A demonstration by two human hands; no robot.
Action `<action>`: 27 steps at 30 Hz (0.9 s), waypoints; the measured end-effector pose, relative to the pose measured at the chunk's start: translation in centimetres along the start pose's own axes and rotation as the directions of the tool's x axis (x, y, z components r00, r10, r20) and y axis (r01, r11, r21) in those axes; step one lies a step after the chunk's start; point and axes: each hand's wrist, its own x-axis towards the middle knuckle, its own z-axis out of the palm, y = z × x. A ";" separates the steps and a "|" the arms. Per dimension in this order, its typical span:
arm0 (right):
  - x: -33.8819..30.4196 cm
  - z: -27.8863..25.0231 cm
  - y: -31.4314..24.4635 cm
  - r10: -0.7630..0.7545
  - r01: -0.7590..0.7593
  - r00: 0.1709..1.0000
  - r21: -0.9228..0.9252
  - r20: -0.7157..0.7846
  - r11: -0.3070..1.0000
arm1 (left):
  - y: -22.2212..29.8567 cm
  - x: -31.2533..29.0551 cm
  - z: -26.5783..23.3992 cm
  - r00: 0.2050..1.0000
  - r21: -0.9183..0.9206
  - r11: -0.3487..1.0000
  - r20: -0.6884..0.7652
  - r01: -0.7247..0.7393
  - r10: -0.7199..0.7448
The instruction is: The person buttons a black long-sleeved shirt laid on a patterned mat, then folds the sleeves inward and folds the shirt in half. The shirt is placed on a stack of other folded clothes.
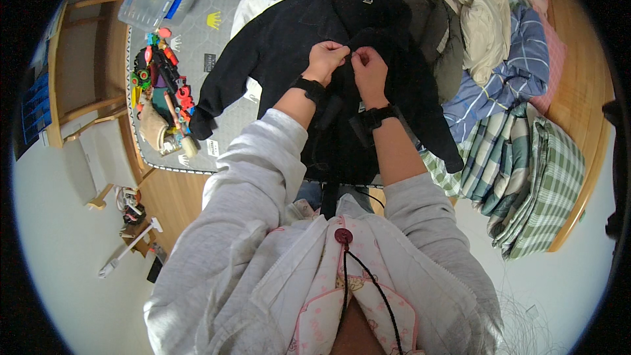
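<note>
A black jacket (284, 35) lies spread out on a grey patterned cover, its sleeves reaching out to both sides. At the upper front below the collar, my left hand (327, 61) pinches the cloth between thumb and fingers. Just across from it, my right hand (370, 73) is closed in a similar pinch on the jacket's front. The two sets of fingertips almost meet; any small fastening between them is too small to make out. White cloth (259, 8) shows from under the jacket on the left.
Left of the jacket lies a pile of colourful toys (160, 85), with a clear plastic box (146, 0) behind it. On the right are a beige puffy garment (485, 20), blue checked bedding (509, 66) and folded green plaid cloth (549, 181) by a wooden edge (582, 92).
</note>
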 end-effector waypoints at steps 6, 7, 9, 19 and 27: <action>0.1 -0.7 -1.1 -0.179 0.220 0.975 -0.428 0.136 0.877 | -0.1 0.1 0.0 0.996 0.006 0.996 -0.045 0.084 -0.083; 0.2 -0.8 -1.2 -0.164 0.214 0.975 -0.433 0.150 0.876 | -0.2 0.2 -0.1 0.998 0.007 0.998 -0.024 0.067 -0.066; 0.5 -0.8 -1.4 -0.113 0.208 0.970 -0.486 0.218 0.849 | -0.4 0.4 -0.4 1.000 0.015 0.999 0.004 0.030 -0.030; 1.1 -0.8 -1.2 -0.137 0.359 0.913 -0.597 0.384 0.718 | -0.4 1.6 -0.8 0.988 0.478 0.866 0.024 -0.146 0.153; 1.4 -0.8 -0.7 -0.019 0.174 0.949 -0.474 0.314 0.863 | -1.0 2.4 -1.8 0.983 0.271 0.954 0.161 -0.129 0.087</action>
